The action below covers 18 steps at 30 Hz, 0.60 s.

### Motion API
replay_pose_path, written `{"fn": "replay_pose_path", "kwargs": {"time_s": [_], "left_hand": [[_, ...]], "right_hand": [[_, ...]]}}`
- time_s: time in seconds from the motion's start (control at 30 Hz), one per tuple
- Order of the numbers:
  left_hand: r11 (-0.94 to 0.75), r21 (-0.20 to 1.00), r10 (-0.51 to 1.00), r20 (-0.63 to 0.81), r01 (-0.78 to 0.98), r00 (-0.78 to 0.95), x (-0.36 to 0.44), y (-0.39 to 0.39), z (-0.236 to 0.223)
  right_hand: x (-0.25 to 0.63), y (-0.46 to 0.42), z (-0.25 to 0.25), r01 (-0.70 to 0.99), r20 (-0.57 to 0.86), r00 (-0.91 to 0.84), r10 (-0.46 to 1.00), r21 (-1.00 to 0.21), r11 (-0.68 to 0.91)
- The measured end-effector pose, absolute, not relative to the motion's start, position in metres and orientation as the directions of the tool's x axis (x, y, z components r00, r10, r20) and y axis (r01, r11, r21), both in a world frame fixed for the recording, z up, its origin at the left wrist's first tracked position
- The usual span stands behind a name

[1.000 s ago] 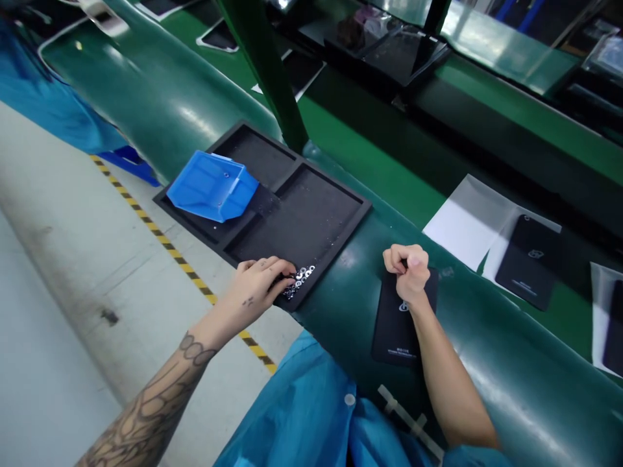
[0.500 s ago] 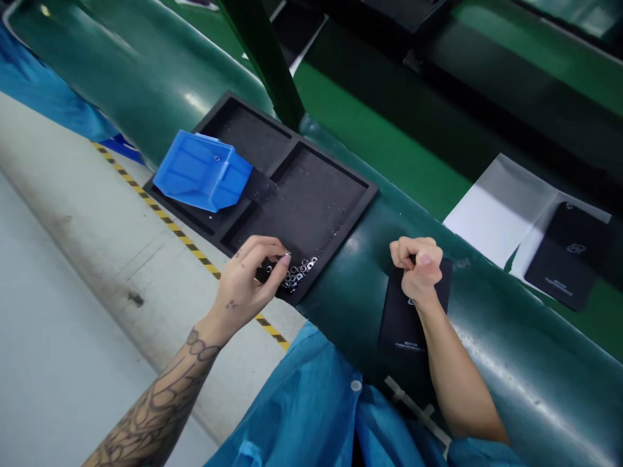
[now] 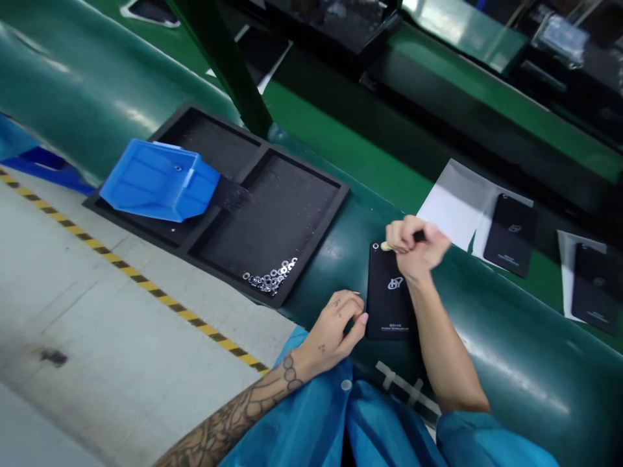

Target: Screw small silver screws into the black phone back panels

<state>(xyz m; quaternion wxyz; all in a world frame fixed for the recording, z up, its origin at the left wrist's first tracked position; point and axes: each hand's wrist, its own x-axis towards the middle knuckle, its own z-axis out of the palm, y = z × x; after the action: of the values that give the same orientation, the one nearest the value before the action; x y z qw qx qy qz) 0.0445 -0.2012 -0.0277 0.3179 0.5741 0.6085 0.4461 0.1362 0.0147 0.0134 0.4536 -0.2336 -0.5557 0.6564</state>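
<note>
Right fingers (image 3: 405,235) pinch a pale-tipped tool (image 3: 386,246) at the top end of the black phone back (image 3: 389,305), whose long axis runs up the frame; loosely curled, empty left fingers (image 3: 351,306) sit just beside its lower left edge.

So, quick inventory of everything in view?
conveyor belt: 1, dark green, running across the view
foam tray: 1, black, divided, on the belt
parts bin: 1, blue, tilted in the tray
metal washers or nuts: many, silver, heaped in the tray's near corner
phone back covers: 3, black, one on the belt, two farther off on sheets
sheets: 2, white, beyond the near cover
upright post: 1, dark green, behind the tray
hazard tape: 1 strip, yellow and black, on the floor
smock: 1, blue, on the person
left hand: 1, empty, beside the near cover
right hand: 1, gripping a small tool, above the near cover
</note>
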Motion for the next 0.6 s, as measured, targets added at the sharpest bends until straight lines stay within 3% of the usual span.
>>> {"fn": "replay_pose_path", "kwargs": {"time_s": [0.07,0.13,0.2,0.27,0.33,0.47,0.6], "left_hand": [[-0.075,0.936,0.982,0.130,0.345,-0.139,0.056,-0.205,-0.034],[-0.084,0.949,0.979,0.136,0.304,-0.154,0.064,-0.210,-0.039],[-0.085,0.950,0.977,0.138,0.299,-0.162,0.070,-0.213,-0.042],[-0.084,0.949,0.981,0.131,0.305,-0.139,0.074,-0.212,-0.043],[-0.078,0.946,0.986,0.120,0.313,-0.118,0.077,-0.207,-0.043],[-0.043,0.952,0.978,0.101,0.302,-0.181,0.076,-0.193,-0.043],[-0.038,0.976,0.966,0.091,0.216,-0.243,0.065,-0.174,-0.046]], "right_hand": [[0.178,0.013,0.029,-0.230,0.189,-0.387,0.902,-0.968,0.104],[0.226,0.001,0.037,0.093,0.131,-0.326,0.936,-0.981,0.169],[0.267,-0.021,0.034,0.471,-0.007,-0.288,0.958,-0.872,0.135],[0.292,-0.047,0.022,0.651,-0.148,-0.243,0.959,-0.758,0.048],[0.300,-0.073,0.006,0.645,-0.251,-0.201,0.947,-0.762,-0.065],[0.283,-0.104,-0.017,0.391,-0.412,-0.216,0.885,-0.867,-0.308],[0.266,-0.087,-0.015,0.176,-0.364,-0.304,0.880,-0.929,-0.324]]}}
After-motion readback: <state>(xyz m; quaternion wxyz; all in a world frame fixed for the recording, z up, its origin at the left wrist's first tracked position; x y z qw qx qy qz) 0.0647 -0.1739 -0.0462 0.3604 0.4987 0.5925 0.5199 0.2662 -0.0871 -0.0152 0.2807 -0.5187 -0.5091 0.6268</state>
